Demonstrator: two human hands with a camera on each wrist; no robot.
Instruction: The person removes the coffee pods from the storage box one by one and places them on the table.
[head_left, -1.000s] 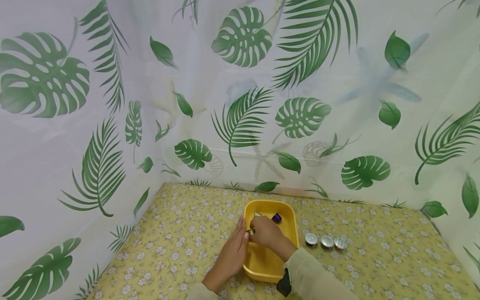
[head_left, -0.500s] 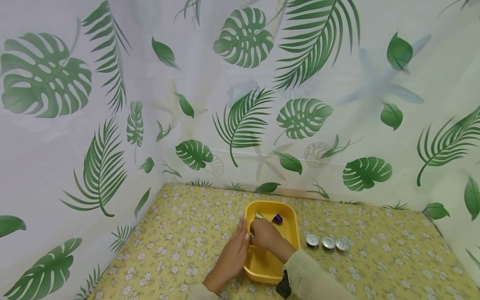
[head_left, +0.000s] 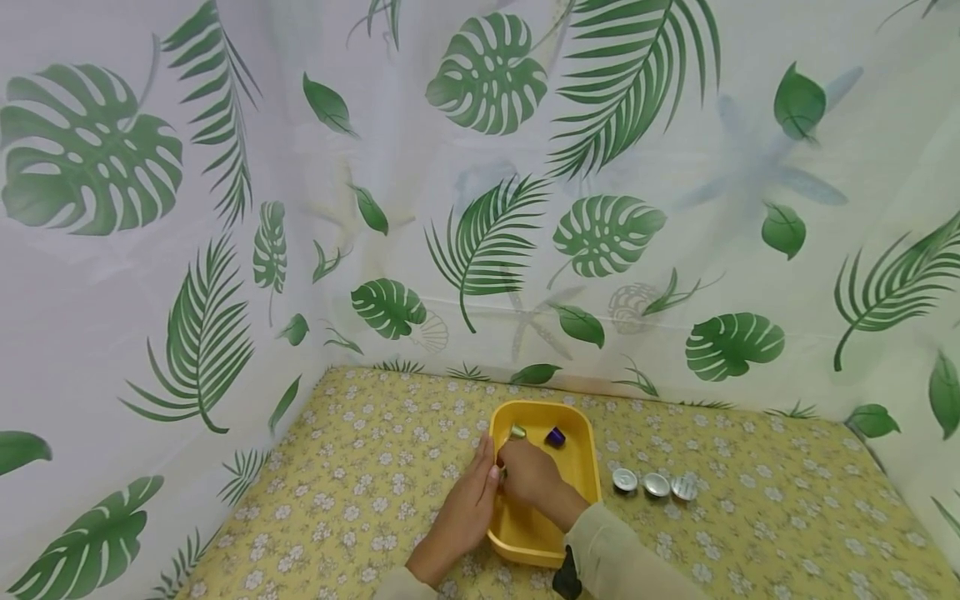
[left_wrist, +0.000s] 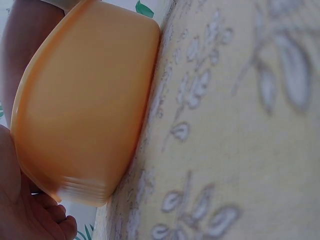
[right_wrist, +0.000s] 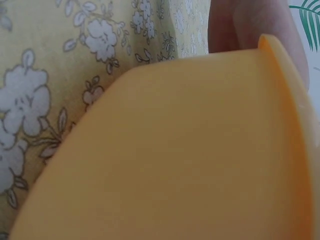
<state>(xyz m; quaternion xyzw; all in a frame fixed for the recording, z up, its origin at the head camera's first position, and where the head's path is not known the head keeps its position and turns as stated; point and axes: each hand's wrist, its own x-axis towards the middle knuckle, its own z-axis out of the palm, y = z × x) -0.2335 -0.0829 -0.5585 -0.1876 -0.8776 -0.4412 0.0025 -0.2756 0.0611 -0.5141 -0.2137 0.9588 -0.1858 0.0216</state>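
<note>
Tray: purple capsule, green capsule inside.
Left grip: straight fingers against tray.
Right grip: fingertips hidden, cannot tell.

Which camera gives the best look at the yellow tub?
The head view: it shows the tub from above, rim and inside, partly covered by the right hand. The left wrist view shows its outer side and rim up close; the right wrist view, just cropped outer wall and rim.
</note>
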